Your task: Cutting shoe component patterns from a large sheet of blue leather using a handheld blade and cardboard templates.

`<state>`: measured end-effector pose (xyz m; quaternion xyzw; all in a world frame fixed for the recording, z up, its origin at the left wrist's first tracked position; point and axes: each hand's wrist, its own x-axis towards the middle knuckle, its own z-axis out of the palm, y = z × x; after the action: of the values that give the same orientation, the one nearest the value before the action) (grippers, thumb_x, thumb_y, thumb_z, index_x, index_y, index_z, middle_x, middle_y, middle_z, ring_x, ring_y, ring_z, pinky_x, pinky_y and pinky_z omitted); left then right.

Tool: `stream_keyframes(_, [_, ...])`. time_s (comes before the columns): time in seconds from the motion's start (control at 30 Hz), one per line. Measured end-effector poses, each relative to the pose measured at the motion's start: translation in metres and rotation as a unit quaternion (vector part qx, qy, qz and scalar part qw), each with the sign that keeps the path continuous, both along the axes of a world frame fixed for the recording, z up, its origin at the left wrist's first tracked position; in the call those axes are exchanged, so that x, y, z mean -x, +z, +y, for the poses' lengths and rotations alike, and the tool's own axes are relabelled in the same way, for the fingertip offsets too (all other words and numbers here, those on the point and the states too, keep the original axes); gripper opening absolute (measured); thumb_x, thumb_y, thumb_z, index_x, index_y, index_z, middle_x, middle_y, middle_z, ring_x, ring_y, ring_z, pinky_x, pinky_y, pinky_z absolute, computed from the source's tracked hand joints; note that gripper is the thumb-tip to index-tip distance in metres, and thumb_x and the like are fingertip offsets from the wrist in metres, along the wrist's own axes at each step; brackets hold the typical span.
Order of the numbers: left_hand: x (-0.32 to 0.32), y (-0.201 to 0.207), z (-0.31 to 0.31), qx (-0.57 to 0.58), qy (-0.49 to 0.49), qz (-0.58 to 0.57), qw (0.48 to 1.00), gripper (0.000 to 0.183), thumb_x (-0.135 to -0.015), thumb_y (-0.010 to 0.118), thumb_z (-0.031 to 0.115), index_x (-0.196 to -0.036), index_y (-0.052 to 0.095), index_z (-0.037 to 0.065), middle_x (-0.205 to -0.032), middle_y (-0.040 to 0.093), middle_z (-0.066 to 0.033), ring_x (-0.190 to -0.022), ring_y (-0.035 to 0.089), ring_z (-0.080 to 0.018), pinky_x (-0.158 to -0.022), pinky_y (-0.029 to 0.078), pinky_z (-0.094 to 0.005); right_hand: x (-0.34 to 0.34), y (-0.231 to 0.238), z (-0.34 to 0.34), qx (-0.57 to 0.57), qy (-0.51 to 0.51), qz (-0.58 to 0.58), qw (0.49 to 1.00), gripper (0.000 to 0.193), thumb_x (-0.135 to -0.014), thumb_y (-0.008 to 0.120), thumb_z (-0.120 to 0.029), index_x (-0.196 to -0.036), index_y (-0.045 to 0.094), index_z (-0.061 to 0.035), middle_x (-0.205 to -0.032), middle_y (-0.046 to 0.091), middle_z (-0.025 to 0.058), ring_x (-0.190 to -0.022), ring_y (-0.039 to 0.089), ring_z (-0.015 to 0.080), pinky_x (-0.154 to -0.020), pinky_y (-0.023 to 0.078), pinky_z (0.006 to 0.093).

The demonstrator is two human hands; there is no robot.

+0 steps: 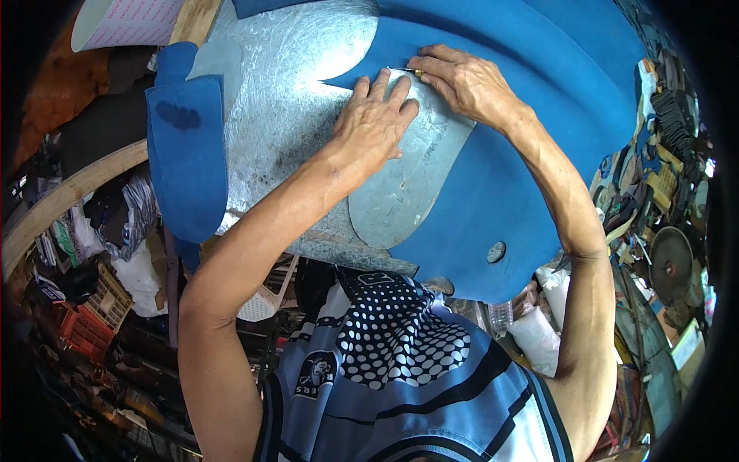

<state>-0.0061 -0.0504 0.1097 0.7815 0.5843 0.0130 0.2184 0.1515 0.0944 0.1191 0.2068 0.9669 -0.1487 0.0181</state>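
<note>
A large blue sheet of foam-like material covers the right of a scratched metal worktop. On the sheet's left part lies a grey, sole-shaped template with a rounded near end. My left hand presses down on the template's far part, fingers spread. Between the closed fingers of my right hand is a small knife, its thin blade pointing left at the template's far tip. Most of its handle is hidden. The blue sheet has a curved, pointed cut edge just left of there.
Cut blue pieces lie stacked at the worktop's left edge, beside another grey template. A white printed roll is at the far left. A curved wooden strip, a red crate and piled scraps surround the worktop.
</note>
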Motion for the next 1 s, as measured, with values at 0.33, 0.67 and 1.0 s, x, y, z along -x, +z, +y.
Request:
stream_keyframes(0.33, [0.002,-0.001,-0.004,-0.026,0.007,0.003,1.000,0.072,-0.073,0.083,0.035,-0.134,0.055,0.009,-0.148,0.043,-0.0172,-0.140,0.036,-0.0374,-0.115,0.029,-0.0522,0.001,0.004,-0.003,0.010,-0.004,-0.001,1.000,0.028,-0.094,0.059,-0.019,-0.121,0.068,-0.0151,-0.120,0.067,0.0060,-0.105,0.066,0.0296,-0.087,0.056,0.0419])
stream_keyframes(0.67, [-0.005,0.004,0.003,0.013,-0.011,0.032,0.999,0.071,-0.074,0.083,0.035,-0.133,0.055,0.007,-0.147,0.043,-0.0189,-0.140,0.036,-0.0384,-0.116,0.028,-0.0521,-0.002,0.007,-0.003,0.011,-0.004,-0.025,1.000,0.027,-0.096,0.057,-0.022,-0.119,0.069,-0.0124,-0.123,0.066,0.0081,-0.108,0.065,0.0301,-0.090,0.055,0.0413])
stream_keyframes(1.0, [-0.004,0.004,0.002,0.006,-0.007,0.026,1.000,0.076,-0.072,0.084,0.033,-0.138,0.053,0.012,-0.147,0.043,-0.0195,-0.139,0.038,-0.0373,-0.113,0.031,-0.0542,-0.011,0.009,-0.009,0.040,-0.049,-0.031,0.997,0.028,-0.096,0.057,-0.024,-0.121,0.068,-0.0136,-0.104,0.068,0.0105,-0.091,0.068,0.0314,-0.076,0.057,0.0437])
